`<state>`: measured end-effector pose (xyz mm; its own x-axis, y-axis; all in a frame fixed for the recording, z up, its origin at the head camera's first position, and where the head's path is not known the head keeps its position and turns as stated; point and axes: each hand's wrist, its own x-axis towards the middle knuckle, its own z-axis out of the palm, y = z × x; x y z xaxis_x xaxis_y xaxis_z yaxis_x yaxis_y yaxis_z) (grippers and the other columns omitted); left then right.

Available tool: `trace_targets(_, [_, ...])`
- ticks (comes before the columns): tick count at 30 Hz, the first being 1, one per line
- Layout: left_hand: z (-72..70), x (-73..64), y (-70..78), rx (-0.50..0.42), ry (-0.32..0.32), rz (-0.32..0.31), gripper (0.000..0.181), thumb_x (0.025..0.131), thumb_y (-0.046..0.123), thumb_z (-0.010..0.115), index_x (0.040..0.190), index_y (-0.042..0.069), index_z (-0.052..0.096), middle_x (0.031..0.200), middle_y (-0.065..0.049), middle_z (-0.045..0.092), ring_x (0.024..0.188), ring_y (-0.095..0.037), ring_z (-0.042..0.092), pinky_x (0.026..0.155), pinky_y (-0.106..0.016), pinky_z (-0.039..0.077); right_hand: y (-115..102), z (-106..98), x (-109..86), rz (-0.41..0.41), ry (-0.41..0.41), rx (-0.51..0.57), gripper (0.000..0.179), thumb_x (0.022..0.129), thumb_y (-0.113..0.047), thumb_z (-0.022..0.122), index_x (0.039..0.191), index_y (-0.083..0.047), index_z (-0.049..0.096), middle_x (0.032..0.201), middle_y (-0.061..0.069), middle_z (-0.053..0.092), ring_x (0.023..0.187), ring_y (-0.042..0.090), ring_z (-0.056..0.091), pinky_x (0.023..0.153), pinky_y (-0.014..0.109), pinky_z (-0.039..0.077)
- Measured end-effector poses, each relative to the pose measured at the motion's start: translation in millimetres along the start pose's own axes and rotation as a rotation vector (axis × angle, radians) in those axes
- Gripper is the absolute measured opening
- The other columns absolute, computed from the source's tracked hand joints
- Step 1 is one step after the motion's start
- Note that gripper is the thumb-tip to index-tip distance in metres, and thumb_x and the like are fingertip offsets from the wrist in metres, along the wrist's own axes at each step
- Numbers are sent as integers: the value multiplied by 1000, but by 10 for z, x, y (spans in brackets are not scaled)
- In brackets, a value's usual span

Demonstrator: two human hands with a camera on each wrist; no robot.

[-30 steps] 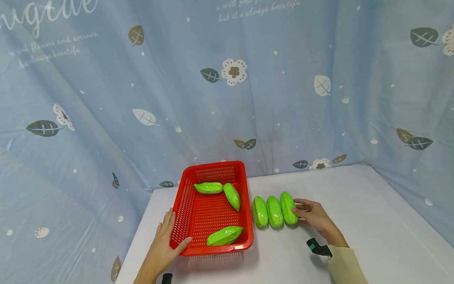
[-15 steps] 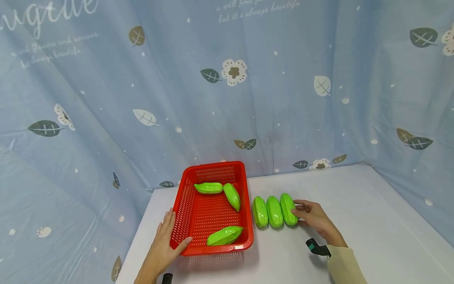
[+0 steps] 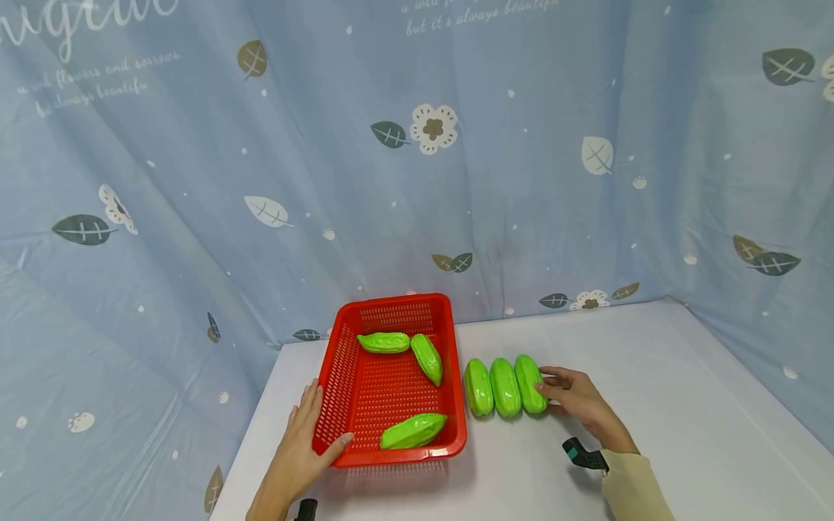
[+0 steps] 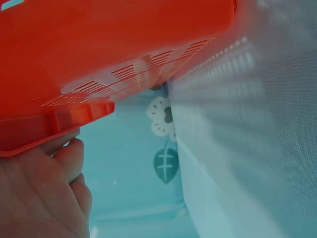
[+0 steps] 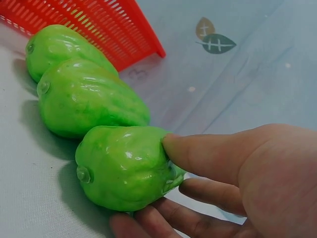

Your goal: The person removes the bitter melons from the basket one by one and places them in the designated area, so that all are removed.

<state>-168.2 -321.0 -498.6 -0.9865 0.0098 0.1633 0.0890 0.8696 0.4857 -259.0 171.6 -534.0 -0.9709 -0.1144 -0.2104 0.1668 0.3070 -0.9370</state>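
Observation:
In the head view, three glossy, ridged green gourds lie side by side to the right of a red plastic basket (image 3: 459,434). My right hand (image 3: 576,398) holds the rightmost gourd (image 3: 531,383), thumb on its upper side and fingers low along its outer side. The right wrist view shows that gourd (image 5: 124,168) close against the middle gourd (image 5: 91,99), its small pale nub facing the camera. My left hand (image 3: 296,445) rests on the basket's near left corner, fingers along the left side and thumb over the front rim. From the left wrist, fingers (image 4: 69,158) appear under the rim.
Inside the basket lie three more green gourds: one at the back left (image 3: 383,342), one at the back right (image 3: 426,359) and one in front (image 3: 413,432). A white-covered table (image 3: 704,405) supports everything. A blue printed curtain (image 3: 515,181) hangs behind and at both sides.
The rightmost gourd has shifted very slightly toward me, with my right hand on it. The left hand and basket stay in place; the head view tilts a little.

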Motion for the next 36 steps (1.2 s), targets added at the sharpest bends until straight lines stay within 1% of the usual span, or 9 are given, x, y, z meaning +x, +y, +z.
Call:
trace_targets(4, [-5, -11, 5, -14, 3, 6, 106, 88, 55, 71, 166, 5, 18, 176, -13, 12, 161, -41, 14, 123, -73, 20, 15, -2, 8, -1, 4, -7, 61, 100, -22, 69, 149, 8, 47, 142, 35, 55, 112, 28, 70, 88, 44, 64])
trace_targets(8, [-7, -20, 5, -26, 3, 9, 107, 88, 55, 71, 166, 5, 18, 176, -12, 12, 161, -41, 13, 124, -72, 18, 15, -22, -2, -3, 14, -41, 60, 101, -23, 67, 149, 8, 47, 142, 35, 56, 112, 29, 70, 88, 43, 64])
trace_targets(13, [-11, -22, -4, -12, 6, 14, 106, 89, 55, 71, 166, 6, 17, 176, -12, 12, 161, -42, 15, 122, -73, 20, -29, -80, -35, 4, 69, -96, 58, 103, -27, 63, 149, 6, 48, 140, 31, 58, 116, 31, 67, 88, 38, 62])
trace_targets(17, [-16, -23, -14, -5, 5, 12, 106, 89, 54, 71, 166, 6, 17, 176, -11, 11, 161, -42, 15, 122, -74, 21, -79, -107, -60, -8, 89, -102, 60, 104, -32, 63, 150, 4, 48, 142, 28, 57, 121, 34, 65, 89, 36, 62])
trace_targets(22, [-19, -20, -18, -18, 1, 13, 106, 89, 56, 71, 166, 6, 17, 176, -11, 11, 161, -41, 14, 123, -73, 20, -158, -91, -95, -58, 84, -96, 62, 104, -34, 63, 150, 4, 48, 145, 28, 55, 123, 34, 64, 90, 35, 61])
trace_targets(25, [-20, -17, -14, -21, -3, 9, 107, 88, 57, 70, 166, 6, 17, 176, -11, 11, 161, -41, 13, 123, -73, 18, -227, -79, -123, -92, 91, -95, 61, 103, -34, 64, 150, 3, 49, 146, 27, 56, 123, 34, 64, 89, 32, 61])
trace_targets(30, [-21, -14, -6, -11, -6, 10, 108, 88, 59, 70, 166, 6, 17, 176, -12, 11, 161, -41, 12, 123, -74, 18, -400, -39, -198, -134, 118, -113, 57, 104, -35, 63, 149, -3, 52, 145, 23, 60, 123, 33, 64, 87, 22, 58])
trace_targets(32, [-23, -13, 2, -7, -5, 13, 108, 88, 59, 70, 166, 5, 17, 176, -12, 11, 161, -41, 13, 122, -74, 18, -491, -3, -249, -168, 126, -130, 55, 103, -35, 63, 148, -4, 53, 143, 22, 62, 123, 33, 64, 89, 23, 57])
trace_targets(36, [-24, -12, 12, -6, -10, 11, 107, 89, 56, 71, 166, 6, 16, 176, -10, 10, 162, -39, 11, 123, -73, 17, -678, 86, -359, -265, 135, -144, 49, 102, -31, 66, 144, -6, 59, 136, 19, 68, 122, 34, 65, 92, 28, 56])
